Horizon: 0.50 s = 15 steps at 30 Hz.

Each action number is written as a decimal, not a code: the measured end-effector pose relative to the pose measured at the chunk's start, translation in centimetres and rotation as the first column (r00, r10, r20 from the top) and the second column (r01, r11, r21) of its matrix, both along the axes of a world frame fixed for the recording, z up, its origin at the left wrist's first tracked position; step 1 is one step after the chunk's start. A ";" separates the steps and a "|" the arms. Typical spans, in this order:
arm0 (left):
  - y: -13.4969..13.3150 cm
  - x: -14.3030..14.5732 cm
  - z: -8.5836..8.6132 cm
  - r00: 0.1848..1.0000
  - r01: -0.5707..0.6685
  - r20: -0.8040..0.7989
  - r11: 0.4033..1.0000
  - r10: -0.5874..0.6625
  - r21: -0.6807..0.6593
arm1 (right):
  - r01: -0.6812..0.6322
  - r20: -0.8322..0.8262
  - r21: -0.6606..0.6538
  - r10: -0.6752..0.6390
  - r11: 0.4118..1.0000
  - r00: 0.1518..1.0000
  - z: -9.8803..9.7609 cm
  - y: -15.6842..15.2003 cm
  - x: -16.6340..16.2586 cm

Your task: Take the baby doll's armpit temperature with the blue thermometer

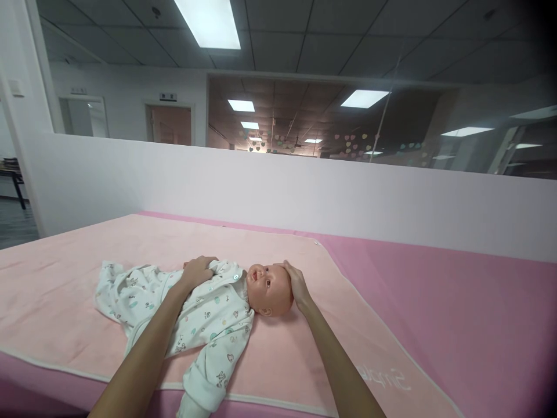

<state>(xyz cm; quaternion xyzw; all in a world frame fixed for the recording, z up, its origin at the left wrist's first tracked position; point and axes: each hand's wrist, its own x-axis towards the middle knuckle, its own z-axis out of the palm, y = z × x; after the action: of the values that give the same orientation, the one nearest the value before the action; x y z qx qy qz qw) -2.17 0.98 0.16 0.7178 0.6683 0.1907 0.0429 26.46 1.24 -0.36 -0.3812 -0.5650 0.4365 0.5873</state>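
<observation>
A baby doll lies on its back on a light pink blanket (pixel 65 302), its head (pixel 267 288) to the right. It wears a white printed romper (pixel 209 319), with one sleeve trailing toward the near edge. My left hand (pixel 198 271) rests on the doll's far shoulder and chest, fingers curled over the cloth. My right hand (pixel 296 283) cups the top of the doll's head, fingers wrapped round it.
The blanket covers a darker pink mattress (pixel 456 313) that stretches to the right. A low white partition wall (pixel 304 191) runs behind the bed, with glass above it. At far left is open floor and a dark table (pixel 13 174).
</observation>
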 end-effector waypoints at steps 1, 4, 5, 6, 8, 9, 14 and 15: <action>0.1 0.0 -0.1 1.000 0.012 0.006 1.000 -0.012 0.004 | -0.022 0.021 0.006 0.022 1.000 1.000 0.0 0.0 0.0; 0.2 -0.3 -0.5 0.991 0.032 0.126 0.998 -0.038 0.047 | -0.041 0.053 0.020 0.040 0.999 0.998 -0.1 0.1 -0.1; 0.2 -0.4 -0.6 0.971 0.047 0.233 0.996 -0.062 0.070 | -0.036 0.050 0.018 0.035 0.999 0.998 -0.1 0.2 -0.1; 0.1 -0.5 -0.7 0.926 0.074 0.363 0.992 -0.106 0.101 | -0.037 0.049 0.015 0.036 0.999 0.998 -0.2 0.2 -0.1; -0.3 -0.7 -0.7 0.762 0.123 0.608 0.971 -0.224 0.204 | -0.039 0.047 0.025 0.038 0.999 0.998 -0.3 0.2 -0.1; -0.6 -0.7 -0.7 0.674 0.132 0.683 0.956 -0.280 0.263 | -0.039 0.048 0.035 0.038 0.999 0.998 -0.3 0.3 -0.1; -1.5 0.0 -0.6 0.589 0.151 0.704 0.910 -0.397 0.387 | -0.037 0.047 0.068 0.034 0.997 0.998 -0.4 0.2 -0.1; -1.5 0.3 -0.6 0.594 0.170 0.689 0.901 -0.417 0.399 | -0.033 0.047 0.068 0.030 0.997 0.998 -0.4 0.2 -0.1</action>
<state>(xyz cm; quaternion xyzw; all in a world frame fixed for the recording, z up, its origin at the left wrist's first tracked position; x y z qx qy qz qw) -1.86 -0.55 -0.45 0.6696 0.4228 0.5599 0.2437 26.35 1.44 -0.71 -0.3618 -0.5990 0.4171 0.5799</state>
